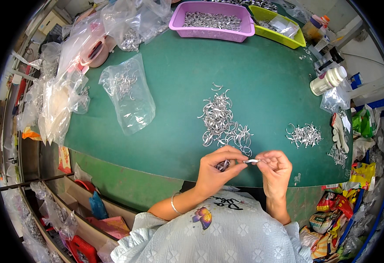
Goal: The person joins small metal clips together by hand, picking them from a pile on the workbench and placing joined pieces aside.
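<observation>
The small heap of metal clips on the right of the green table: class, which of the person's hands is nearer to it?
Right. The right hand lies just below-left of the small heap; the left hand is farther left, under the large pile.

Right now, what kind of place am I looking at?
Probably a small workshop bench for sorting or assembling metal parts: a green table with piles of curved metal pieces, plastic bins of more, and both hands holding one piece.
</observation>
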Demonstrator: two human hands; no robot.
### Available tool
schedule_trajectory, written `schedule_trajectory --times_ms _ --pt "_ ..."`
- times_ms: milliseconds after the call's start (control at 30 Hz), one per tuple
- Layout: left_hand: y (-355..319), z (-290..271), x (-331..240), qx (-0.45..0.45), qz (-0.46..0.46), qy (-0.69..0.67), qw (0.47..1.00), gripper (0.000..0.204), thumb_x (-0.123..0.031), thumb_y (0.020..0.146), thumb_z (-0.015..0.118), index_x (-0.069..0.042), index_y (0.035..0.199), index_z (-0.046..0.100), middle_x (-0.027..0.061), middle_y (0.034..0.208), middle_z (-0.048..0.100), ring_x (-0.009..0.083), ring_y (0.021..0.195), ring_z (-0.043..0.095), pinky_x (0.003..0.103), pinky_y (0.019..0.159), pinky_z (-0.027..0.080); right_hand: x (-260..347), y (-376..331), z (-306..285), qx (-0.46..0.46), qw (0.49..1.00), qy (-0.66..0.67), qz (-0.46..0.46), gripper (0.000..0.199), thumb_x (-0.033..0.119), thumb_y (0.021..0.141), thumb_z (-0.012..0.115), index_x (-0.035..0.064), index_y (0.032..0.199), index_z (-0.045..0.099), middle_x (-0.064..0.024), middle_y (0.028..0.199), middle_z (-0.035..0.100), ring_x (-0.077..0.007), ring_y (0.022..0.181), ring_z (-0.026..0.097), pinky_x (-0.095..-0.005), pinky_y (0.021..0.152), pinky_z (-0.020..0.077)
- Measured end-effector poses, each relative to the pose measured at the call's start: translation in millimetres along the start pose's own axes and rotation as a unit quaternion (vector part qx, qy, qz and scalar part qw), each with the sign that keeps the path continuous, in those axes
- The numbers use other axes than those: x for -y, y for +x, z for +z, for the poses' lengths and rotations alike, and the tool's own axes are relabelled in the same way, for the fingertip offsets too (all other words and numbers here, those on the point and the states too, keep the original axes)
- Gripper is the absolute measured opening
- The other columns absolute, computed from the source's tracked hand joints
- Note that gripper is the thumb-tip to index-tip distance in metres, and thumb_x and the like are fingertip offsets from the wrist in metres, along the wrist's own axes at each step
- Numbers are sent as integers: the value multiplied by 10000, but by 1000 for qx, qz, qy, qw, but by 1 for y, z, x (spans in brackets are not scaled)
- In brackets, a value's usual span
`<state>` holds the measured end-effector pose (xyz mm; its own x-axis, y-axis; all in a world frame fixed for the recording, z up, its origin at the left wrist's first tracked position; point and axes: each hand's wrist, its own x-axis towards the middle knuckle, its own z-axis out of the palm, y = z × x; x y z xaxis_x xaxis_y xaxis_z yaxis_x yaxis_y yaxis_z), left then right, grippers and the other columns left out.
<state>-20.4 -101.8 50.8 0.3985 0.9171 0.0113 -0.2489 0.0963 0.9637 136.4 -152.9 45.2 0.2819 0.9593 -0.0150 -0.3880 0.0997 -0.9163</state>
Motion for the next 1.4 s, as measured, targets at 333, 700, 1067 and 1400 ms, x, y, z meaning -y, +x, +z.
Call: schedule_trajectory --times_ms 333,700,1067,1400 --pt "0 -4 10 21 -172 -140 975 67 -8 781 604 23 839 616 48 808 575 28 530 393 169 432 277 10 -3 10 -5 998 -54 -44 151 -137 745 574 -60 873 554 -125 877 583 -150 799 564 -252 719 459" --pt "9 -12 21 56 -330 -437 835 172 -162 834 494 -2 773 492 24 697 396 62 577 327 160 414 265 -23 25 -28 -72 958 -278 21 71 -39 772 588 -39 843 590 -86 838 586 -138 720 545 -244 649 441" --pt "11 -11 39 46 -325 -491 807 137 -153 888 454 -37 823 485 19 655 353 77 545 328 173 410 277 -43 59 -43 -12 778 -596 -200 68 4 701 626 11 760 593 -98 785 566 -263 744 510 -340 673 384" --pt "20 -5 27 7 -261 -262 929 230 -156 867 550 -16 1049 564 -23 706 471 6 524 323 154 406 232 14 29 -10 146 785 -541 -264 129 -39 635 636 17 745 597 -63 755 576 -229 700 530 -322 634 387"
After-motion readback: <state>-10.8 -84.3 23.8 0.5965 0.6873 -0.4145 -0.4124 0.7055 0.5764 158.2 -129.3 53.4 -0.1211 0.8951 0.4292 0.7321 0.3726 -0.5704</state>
